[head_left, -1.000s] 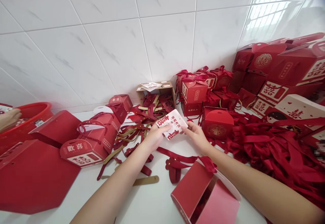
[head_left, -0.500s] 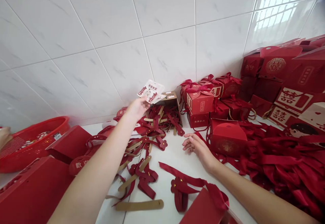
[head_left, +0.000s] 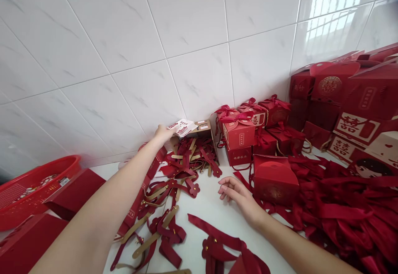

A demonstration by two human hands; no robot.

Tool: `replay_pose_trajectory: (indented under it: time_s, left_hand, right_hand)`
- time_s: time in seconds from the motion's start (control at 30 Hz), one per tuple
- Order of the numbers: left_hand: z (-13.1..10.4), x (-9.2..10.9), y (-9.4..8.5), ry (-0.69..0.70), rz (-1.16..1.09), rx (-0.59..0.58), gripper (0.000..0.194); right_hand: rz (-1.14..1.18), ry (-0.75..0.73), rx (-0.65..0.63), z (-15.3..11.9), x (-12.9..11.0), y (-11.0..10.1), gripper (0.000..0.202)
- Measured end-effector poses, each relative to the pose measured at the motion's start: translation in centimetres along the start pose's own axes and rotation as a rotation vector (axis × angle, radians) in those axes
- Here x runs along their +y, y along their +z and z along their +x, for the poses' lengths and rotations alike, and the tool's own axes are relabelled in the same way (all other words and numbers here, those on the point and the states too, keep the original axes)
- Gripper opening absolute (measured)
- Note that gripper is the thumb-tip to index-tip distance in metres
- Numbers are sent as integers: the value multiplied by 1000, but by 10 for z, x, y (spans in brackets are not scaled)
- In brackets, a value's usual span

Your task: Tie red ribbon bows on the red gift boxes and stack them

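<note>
My left hand [head_left: 164, 134] reaches far out toward the wall, its fingers closed on the near edge of several white cards with red print [head_left: 184, 127]. The cards lie nearly flat over the back of an open cardboard box [head_left: 214, 141]. Dark red straps with flower-shaped ends [head_left: 189, 153] fill that box and spill out of its front. Over the white table [head_left: 214, 199] my right hand [head_left: 238, 193] rests with loosely curled fingers apart, holding nothing. A red box [head_left: 275, 178] stands just right of it. Below lies a red ribbon [head_left: 214, 228].
Small red gift boxes tied with bows [head_left: 239, 133] stand against the tiled wall [head_left: 199, 75]. At right are a heap of red ribbons [head_left: 348, 207] and stacked red boxes [head_left: 329, 85]. A red plastic basket [head_left: 70, 164] and more red boxes [head_left: 27, 241] sit at left.
My left hand has lowered the cards from upright to nearly flat over the cardboard box. The view has tilted up and shifted a little. My right hand stays near the same spot.
</note>
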State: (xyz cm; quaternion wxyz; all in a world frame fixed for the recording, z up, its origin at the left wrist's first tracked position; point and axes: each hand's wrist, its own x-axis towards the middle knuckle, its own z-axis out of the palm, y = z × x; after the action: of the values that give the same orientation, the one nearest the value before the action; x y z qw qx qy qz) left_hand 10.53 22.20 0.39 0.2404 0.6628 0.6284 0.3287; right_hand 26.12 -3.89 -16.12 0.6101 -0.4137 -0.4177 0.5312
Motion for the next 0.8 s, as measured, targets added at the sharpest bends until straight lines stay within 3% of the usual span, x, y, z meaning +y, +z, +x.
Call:
replay_pose_trajectory:
  time_s: [0.2, 0.27, 0.37, 0.47, 0.67, 0.8]
  left_hand:
    - [-15, 0, -1, 348, 290, 197, 60]
    - [-16, -2, 0, 447, 349, 157, 49]
    - [-12, -7, 0, 536, 413, 4, 23]
    - [-9, -13, 1, 570, 464, -73, 29]
    - [-9, -17, 11, 504, 560, -9, 45]
    - [-4, -9, 20, 440, 562, 38, 43]
  right_hand:
    - [9, 14, 2, 0, 0, 1, 41]
    - [9, 14, 2, -1, 0, 1, 42]
    - [9, 14, -5, -2, -2, 2, 42]
    - [14, 18, -11, -1, -2, 2, 42]
    - [33, 11, -6, 1, 4, 0, 40]
    - [42, 11, -12, 0, 3, 0, 36]
